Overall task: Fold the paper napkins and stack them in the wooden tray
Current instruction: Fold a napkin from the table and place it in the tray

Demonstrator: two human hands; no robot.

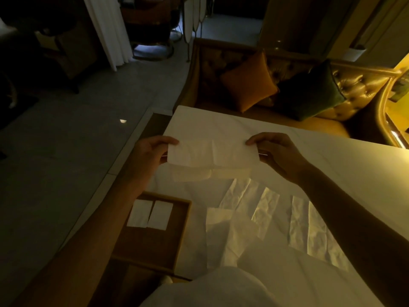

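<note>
Above the worktop's far edge, left hand (152, 151) and right hand (274, 152) pinch napkin (212, 154) ends; uneven pull could skew its fold

2 folded napkins (150, 214) in 1 tray (181, 235); 2 cushions (249, 82).

Held napkin (212, 155): plain white, no print, faint crease lines. Loose napkins (265, 209) along near edge of table: white, warm yellow cast from light, crinkled texture. Tablecloth (332, 156): plain white, yellowish toward right edge. Wooden tray (184, 227) at table's left edge: mid-brown rim, darker brown floor; two folded napkins (150, 214) inside, white. Sofa (354, 85) beyond far edge: golden tan, button-tufted. Cushions: one orange (249, 82), one dark green (309, 91). Floor (66, 151): grey.
</note>
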